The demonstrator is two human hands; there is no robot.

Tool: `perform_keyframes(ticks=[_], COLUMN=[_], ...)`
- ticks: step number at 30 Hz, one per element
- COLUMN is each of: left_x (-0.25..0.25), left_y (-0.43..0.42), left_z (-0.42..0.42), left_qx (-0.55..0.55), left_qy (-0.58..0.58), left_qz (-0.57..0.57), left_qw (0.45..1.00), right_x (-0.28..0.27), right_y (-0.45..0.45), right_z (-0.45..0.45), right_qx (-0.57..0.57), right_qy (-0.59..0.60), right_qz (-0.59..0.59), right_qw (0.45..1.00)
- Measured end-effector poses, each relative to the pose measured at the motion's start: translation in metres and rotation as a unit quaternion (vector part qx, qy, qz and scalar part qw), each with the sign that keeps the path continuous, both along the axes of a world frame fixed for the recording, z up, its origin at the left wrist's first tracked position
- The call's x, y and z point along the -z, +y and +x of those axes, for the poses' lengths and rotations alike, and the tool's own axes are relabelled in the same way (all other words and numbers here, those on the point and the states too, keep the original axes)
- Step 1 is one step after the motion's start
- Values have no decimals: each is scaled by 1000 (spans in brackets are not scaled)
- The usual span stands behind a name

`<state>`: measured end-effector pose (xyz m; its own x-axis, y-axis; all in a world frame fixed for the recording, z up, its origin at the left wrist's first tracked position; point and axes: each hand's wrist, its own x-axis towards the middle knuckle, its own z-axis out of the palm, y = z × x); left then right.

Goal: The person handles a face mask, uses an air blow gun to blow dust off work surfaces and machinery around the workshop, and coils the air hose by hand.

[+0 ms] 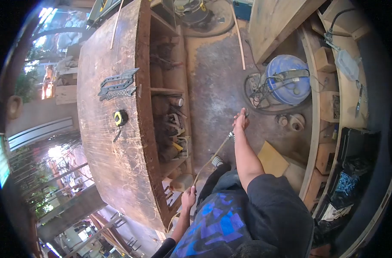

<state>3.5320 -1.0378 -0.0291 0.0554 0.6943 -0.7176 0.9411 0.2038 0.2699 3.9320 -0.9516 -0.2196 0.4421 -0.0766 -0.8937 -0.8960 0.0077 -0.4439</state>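
A thin tan cord or hose (212, 159) runs slantwise in front of my body. My left hand (188, 198) is closed around its lower part, beside the workbench's near corner. My right hand (240, 121) is stretched forward over the floor, its fingers curled near a small round metallic thing at their tips; what they hold is too small to name. The cord's upper end, with a metal-looking fitting (231, 134), is just below my right wrist.
The wooden workbench (114, 159) on the left bears a tape measure (120, 117) and dark tools (118, 84). Ahead right are a blue round vacuum (288, 79) and its hose. Shelves (327, 129) line the right side. A yellowish board (272, 158) lies on the floor.
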Motion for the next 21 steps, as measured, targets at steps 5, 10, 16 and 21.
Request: perform_keyframes(ticks=[5,10,16,21], left_x=[-2,-13,-23,-15], left_y=[7,7,8,10], left_z=[-2,3,15,15], left_qx=[20,-19,16,-3], left_qy=[21,5,15,5], left_qz=[23,40,66,74], left_qw=[999,999,998,997], right_x=[-14,-35,-56,-72], right_y=[22,40,37,32], right_z=[-3,-4,1,-5], right_qx=[26,-78,13,48], right_qy=[-27,-59,-179,-226], right_qz=[15,19,-65,-115], right_qw=[999,995,982,966])
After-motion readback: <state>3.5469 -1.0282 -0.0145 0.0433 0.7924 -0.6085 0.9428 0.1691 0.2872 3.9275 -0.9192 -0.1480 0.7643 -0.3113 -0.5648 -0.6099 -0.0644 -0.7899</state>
